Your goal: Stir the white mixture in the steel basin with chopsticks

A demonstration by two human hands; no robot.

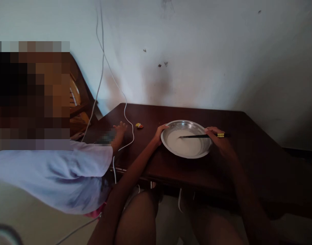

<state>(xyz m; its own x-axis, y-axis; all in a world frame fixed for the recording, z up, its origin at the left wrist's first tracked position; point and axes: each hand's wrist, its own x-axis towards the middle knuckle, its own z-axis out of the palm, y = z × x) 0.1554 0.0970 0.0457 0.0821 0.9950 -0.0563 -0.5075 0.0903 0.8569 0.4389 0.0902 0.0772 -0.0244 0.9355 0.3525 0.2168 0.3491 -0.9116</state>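
A round metal bowl (pixel 205 148) with a pale white batter stands on the dark wooden table (pixel 247 160). My left hand (pixel 159 133) grips the bowl's left rim, fingers curled over the edge. My right hand (pixel 217 136) is closed on a pair of dark chopsticks (pixel 194 136) with yellow ends. Their tips reach into the batter near the bowl's middle.
Another person in a light shirt (pixel 56 173) stands at the left, a hand (pixel 119 131) resting on the table. A white cable (pixel 125 112) hangs down the wall and crosses the table's left side. A small yellow-and-red object (pixel 139 126) lies near it. A wooden chair (pixel 78 102) stands behind.
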